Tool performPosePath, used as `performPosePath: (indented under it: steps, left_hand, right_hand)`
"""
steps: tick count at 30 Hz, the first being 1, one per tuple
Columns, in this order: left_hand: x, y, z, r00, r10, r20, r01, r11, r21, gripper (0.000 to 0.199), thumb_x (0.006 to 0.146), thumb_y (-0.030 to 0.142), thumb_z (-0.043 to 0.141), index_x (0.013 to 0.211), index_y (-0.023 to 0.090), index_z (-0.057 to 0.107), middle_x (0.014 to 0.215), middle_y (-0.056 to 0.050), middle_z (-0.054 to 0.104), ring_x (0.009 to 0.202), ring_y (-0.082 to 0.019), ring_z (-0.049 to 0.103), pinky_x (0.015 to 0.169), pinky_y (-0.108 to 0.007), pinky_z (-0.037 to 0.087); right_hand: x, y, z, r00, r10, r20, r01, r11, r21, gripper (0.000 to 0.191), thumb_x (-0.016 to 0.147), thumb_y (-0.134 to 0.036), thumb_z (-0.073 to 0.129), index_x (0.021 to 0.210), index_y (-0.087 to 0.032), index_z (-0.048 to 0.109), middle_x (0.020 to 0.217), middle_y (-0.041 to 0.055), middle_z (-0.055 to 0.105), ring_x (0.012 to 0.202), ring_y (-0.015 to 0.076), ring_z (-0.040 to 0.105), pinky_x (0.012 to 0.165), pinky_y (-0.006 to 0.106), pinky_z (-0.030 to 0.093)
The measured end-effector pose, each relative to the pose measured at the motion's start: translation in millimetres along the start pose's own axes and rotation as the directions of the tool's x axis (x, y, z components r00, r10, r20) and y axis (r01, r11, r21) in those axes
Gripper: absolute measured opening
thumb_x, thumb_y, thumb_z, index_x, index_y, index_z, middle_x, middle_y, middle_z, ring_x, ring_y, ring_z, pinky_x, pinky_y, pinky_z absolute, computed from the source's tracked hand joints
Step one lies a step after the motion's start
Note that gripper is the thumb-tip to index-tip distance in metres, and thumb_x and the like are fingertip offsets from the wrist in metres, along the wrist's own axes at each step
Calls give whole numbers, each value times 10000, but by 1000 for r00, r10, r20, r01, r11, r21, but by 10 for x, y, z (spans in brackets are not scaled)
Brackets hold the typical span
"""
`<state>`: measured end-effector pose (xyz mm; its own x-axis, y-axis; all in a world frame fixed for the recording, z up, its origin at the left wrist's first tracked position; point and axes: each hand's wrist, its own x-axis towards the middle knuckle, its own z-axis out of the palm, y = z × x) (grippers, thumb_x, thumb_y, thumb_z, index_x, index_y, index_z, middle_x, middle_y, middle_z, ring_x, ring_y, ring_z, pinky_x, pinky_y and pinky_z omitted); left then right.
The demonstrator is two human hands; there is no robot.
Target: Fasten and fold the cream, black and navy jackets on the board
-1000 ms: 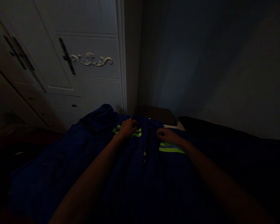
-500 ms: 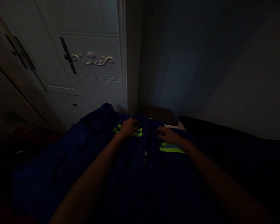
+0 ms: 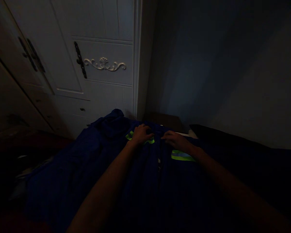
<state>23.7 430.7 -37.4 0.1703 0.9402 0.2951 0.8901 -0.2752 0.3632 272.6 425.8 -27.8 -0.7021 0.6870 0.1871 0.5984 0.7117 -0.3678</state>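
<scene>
A dark blue work jacket (image 3: 92,165) with yellow-green reflective strips is spread out in front of me, its front opening running down the middle. My left hand (image 3: 141,134) lies over the strip on the left chest, its fingers closed on the cloth beside the opening. Across the opening, my right hand (image 3: 175,140) has its fingers pinched together at the other front edge, above the right chest strip (image 3: 183,156). Small light spots show along the opening; the dimness hides what they are. The cloth between the fingertips is hard to make out.
Behind the jacket stands a white wardrobe (image 3: 106,97) with dark handles and a carved ornament. A brown box-like object (image 3: 163,120) sits between it and the grey wall (image 3: 208,71). A black item (image 3: 223,137) lies along the wall at right. Dark red cloth (image 3: 55,139) is at left.
My right hand has moved in toward the left hand, its fingers now closer together at the opening. The view has shifted slightly, so the wardrobe and jacket appear further right.
</scene>
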Motion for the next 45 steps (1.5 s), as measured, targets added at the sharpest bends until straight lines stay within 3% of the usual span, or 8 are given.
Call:
performPosePath:
  steps: [11, 19, 27, 32, 35, 39, 43, 45]
  left_hand:
    - [0, 20, 6, 999, 12, 38, -11, 1000, -20, 685, 690, 703, 696, 1202, 250, 644, 1240, -90, 598, 1187, -312, 538, 1006, -462, 423]
    - [18, -10, 16, 998, 26, 49, -25, 999, -20, 500, 793, 489, 688, 1211, 219, 644, 1239, -113, 596, 1173, -320, 553, 992, -463, 441]
    - [54, 16, -83, 994, 85, -69, -97, 976, -195, 273, 866, 231, 582, 1114, 177, 682, 1156, -92, 664, 1091, -220, 612, 995, -357, 468]
    - [-75, 425, -458, 951, 116, -287, -213, 917, -338, 237, 899, 159, 516, 1063, 149, 688, 1097, -87, 691, 1063, -177, 627, 998, -316, 467]
    - [-517, 817, -783, 900, 164, -403, -363, 792, -490, 199, 882, 221, 583, 1031, 158, 700, 1021, -73, 713, 974, -175, 652, 922, -309, 497]
    - [-1583, 1227, -1010, 907, 117, -404, -381, 635, -672, 192, 890, 296, 611, 1002, 186, 721, 985, -42, 730, 930, -149, 667, 880, -259, 489]
    - [-2809, 1296, -657, 939, -243, -245, -87, 521, -849, 211, 870, 380, 619, 891, 216, 751, 827, -32, 727, 772, -160, 675, 734, -244, 510]
    - [-3313, 1221, -341, 821, -548, -161, 132, 456, -880, 244, 807, 455, 666, 843, 228, 749, 840, -29, 722, 802, -194, 670, 748, -272, 516]
  right_hand:
    - [792, 74, -557, 987, 89, 134, -37, 937, -348, 280, 808, -117, 518, 952, -184, 749, 1076, 71, 623, 892, 114, 565, 778, 212, 410]
    - [1063, -301, -36, 962, 233, 144, -145, 878, -456, 210, 854, -201, 550, 946, -179, 737, 1017, 110, 656, 798, 125, 588, 672, 207, 396]
    - [230, -689, -166, 971, 238, 10, -214, 891, -401, 437, 920, -248, 475, 1349, -188, 531, 1324, 143, 528, 1128, 202, 589, 976, 325, 487]
    - [-851, -1295, -218, 969, 134, 208, -90, 974, -208, 382, 914, -275, 505, 1272, -190, 607, 1327, 111, 554, 1218, 203, 554, 1095, 388, 455]
    - [-1514, -1634, -136, 947, 131, 293, -116, 991, -67, 383, 912, -297, 516, 1272, -220, 623, 1372, 97, 539, 1284, 204, 522, 1124, 380, 440]
    - [-2179, -1954, 185, 942, 224, 248, -278, 937, 209, 395, 947, -434, 462, 1257, -266, 641, 1378, 80, 540, 1286, 161, 528, 1116, 309, 442]
    - [-2506, -2157, 917, 927, 80, 366, -278, 803, 528, 476, 886, -550, 516, 1230, -259, 670, 1226, 90, 640, 1145, 168, 612, 1035, 278, 479]
    - [-2567, -2279, 1376, 890, 98, 445, -384, 689, 615, 533, 850, -562, 535, 1261, -246, 658, 1216, 99, 651, 1117, 192, 627, 1020, 297, 487]
